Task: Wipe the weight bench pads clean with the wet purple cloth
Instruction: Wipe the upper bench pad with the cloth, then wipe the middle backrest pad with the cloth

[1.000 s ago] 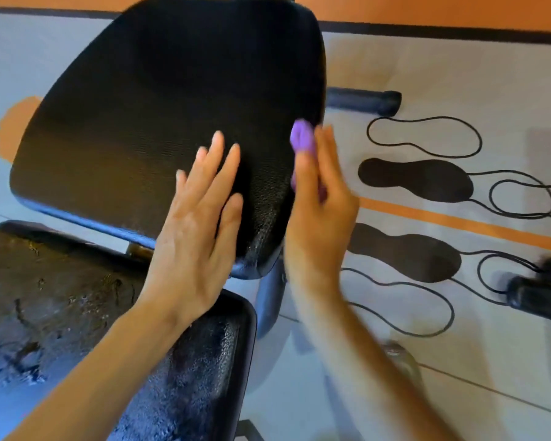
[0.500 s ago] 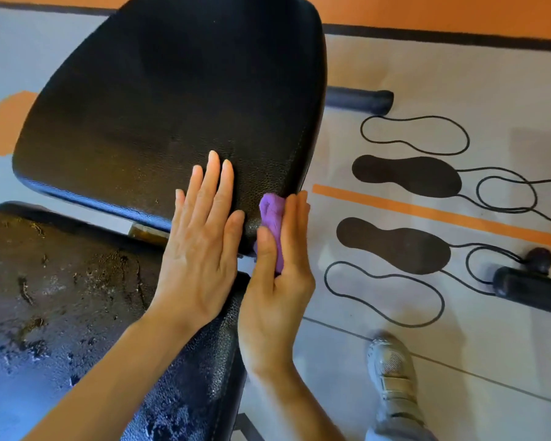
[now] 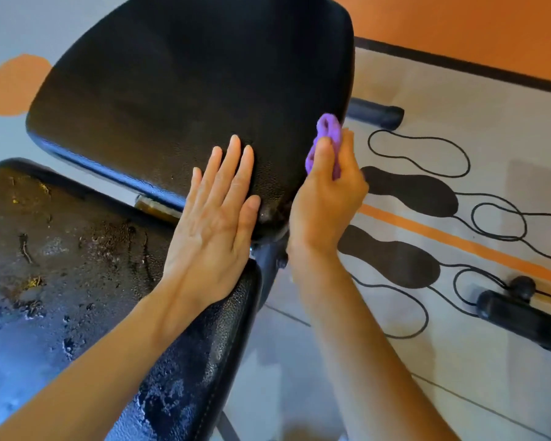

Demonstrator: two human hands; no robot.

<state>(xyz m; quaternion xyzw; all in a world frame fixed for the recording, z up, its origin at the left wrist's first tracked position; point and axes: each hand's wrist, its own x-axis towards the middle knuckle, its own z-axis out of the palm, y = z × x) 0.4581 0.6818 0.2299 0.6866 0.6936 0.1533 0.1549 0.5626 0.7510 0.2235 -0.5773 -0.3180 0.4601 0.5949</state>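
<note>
The purple cloth is sitting bunched up in the right hand. The fingers are wrapping around it and squeezing it, so only a lump is sticking out at the top and a bit at the side. The cloth is pressing against the right edge of the upper black pad, near its lower corner.

The left hand is lying flat and open, holding nothing. Its fingers are resting on the upper pad and its palm is reaching across the gap down to the lower pad. The two hands are sitting close together, with the corner of the upper pad showing between them.

The upper pad is looking dark and mostly smooth. The lower pad is looking wet, with drops, streaks and little bits of dirt all over it. Part of the bench frame is peeking out between the pads and below the right wrist.

On the right, a dark bar is sticking out from behind the upper pad. Another dark bar with a round knob is lying lower down on the floor.

The floor mat is pale, with black footprint shapes, thin black loops and an orange stripe drawn on it. An orange wall is running along the top, and orange spots are showing on the left.
</note>
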